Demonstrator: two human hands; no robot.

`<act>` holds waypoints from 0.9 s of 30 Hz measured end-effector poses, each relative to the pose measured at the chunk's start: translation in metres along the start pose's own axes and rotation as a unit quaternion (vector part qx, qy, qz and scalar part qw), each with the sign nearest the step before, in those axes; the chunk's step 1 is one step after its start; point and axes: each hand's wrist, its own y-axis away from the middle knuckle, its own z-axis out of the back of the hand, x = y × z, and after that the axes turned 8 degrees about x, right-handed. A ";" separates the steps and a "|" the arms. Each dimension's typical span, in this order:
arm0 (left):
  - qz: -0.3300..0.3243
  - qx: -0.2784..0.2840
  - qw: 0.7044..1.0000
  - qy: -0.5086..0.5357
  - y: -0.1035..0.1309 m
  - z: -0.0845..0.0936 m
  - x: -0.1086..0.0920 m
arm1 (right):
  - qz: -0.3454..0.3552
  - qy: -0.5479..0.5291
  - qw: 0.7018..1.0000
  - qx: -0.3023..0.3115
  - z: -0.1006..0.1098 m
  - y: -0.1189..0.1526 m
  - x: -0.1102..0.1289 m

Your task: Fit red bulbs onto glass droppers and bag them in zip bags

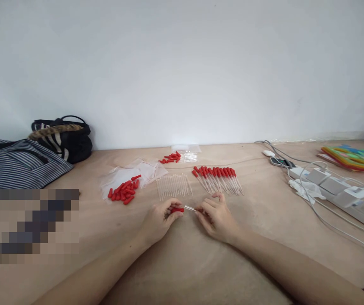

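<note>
Between the fingertips of my left hand (pixel 165 216) is a red rubber dropper bulb (pixel 178 210), its end toward the right. My right hand (pixel 216 216) pinches a thin clear dropper tube (pixel 189 208) that points at the bulb; a small gap seems to separate them. Just beyond my hands lies a row of loose clear tubes (pixel 174 185). To its right are several droppers (pixel 218 178), each with a red bulb fitted on a clear tube. A heap of loose red bulbs (pixel 124 191) rests on plastic zip bags (pixel 151 171) to the left.
Farther back are more red bulbs (pixel 170 158) and tubes (pixel 190 156) by a clear bag. On the right, a power strip (pixel 343 190) with chargers and cables lies near a phone (pixel 282 162) and colourful foam sheets (pixel 350 159). Bags (pixel 23 163) stand at left against the wall.
</note>
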 end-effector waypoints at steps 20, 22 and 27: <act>-0.047 -0.030 0.997 -0.046 0.003 -0.004 0.002 | 0.073 0.053 0.996 -0.024 -0.004 0.003 0.000; -0.048 -0.037 0.998 -0.026 0.004 -0.005 0.003 | 0.081 0.055 0.995 -0.024 -0.004 0.004 -0.002; -0.044 -0.026 0.999 -0.013 0.005 -0.006 0.003 | 0.105 0.071 0.992 -0.012 -0.001 0.003 -0.005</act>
